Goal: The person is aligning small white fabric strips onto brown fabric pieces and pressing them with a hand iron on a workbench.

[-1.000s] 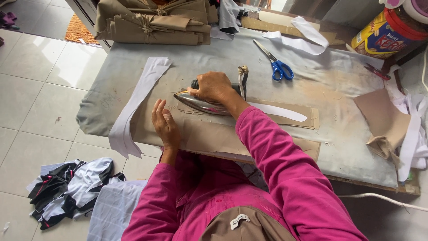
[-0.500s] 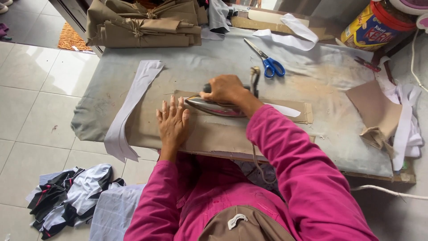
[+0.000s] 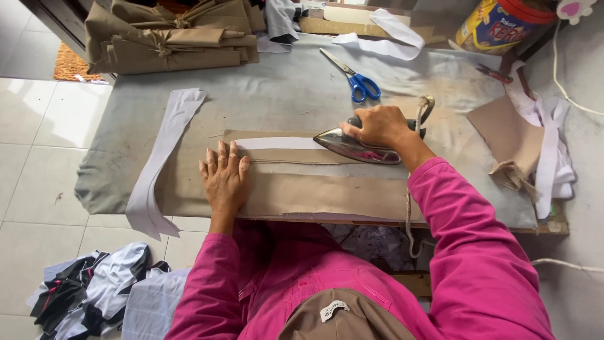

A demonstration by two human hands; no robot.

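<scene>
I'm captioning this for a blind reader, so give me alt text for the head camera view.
A person in a pink top presses a silver clothes iron with the right hand along a white strip on brown fabric, while the left hand lies flat on it. Blue-handled scissors lie on the grey padded table.

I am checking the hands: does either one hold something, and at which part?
The right hand holds the iron by its dark top handle. The left hand holds nothing; it lies flat on the brown cloth.
</scene>
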